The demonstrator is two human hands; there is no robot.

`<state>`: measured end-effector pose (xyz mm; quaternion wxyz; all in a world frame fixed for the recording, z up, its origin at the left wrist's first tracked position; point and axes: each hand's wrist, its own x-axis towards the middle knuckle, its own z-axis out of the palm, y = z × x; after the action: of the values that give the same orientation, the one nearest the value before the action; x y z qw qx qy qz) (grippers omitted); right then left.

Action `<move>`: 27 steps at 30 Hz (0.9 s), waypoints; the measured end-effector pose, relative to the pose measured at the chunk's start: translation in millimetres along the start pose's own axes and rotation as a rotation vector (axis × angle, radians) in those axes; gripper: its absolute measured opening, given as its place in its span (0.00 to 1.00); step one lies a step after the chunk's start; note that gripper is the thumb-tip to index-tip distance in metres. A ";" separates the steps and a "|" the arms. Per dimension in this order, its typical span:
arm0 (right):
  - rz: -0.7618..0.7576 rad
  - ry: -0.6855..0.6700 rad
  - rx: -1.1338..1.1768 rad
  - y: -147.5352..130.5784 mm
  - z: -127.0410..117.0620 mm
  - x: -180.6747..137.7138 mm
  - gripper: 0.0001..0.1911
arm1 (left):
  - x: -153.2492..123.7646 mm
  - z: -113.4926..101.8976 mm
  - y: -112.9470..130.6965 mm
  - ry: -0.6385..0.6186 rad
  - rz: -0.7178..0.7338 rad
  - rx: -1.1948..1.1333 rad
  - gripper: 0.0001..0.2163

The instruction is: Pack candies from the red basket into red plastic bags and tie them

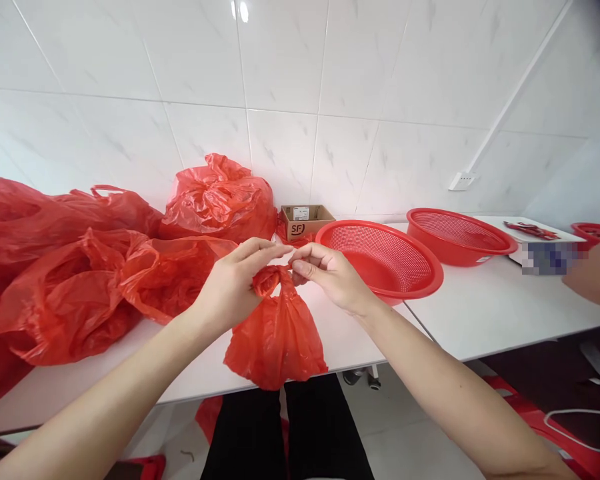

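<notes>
A small red plastic bag (279,337) hangs from my two hands over the table's front edge, its top gathered and twisted. My left hand (240,277) is closed around the bunched left part of the bag's neck, thumb side hidden by the plastic. My right hand (327,273) pinches the top right of the neck between thumb and fingers. The fingertips of both hands nearly meet above the bag. What the bag contains cannot be made out.
Several larger red bags (220,200) pile up on the left of the white table (470,327). A cardboard box (305,220), a red mesh basket (380,260) and a second basket (460,237) stand behind. At right are a scale (540,243) and another person's arm (595,273).
</notes>
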<state>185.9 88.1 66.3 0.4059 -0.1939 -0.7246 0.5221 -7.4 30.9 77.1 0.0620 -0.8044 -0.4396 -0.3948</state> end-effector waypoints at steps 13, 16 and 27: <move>0.193 0.462 -0.701 58.7 -69.7 55.7 0.09 | -15.8 -3.7 39.6 -0.376 -0.127 0.073 0.13; 0.150 0.406 -0.501 46.0 -59.7 46.5 0.05 | -8.2 -4.6 26.8 -0.376 -0.243 -0.251 0.15; 0.076 0.547 -0.260 70.3 10.3 -18.5 0.14 | -42.2 98.5 -6.0 0.080 -0.591 -0.518 0.17</move>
<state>178.8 95.5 -6.3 0.5380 -0.4046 -0.6414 0.3681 32.6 50.8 -20.5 -0.2424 -0.6161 -0.5354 -0.5244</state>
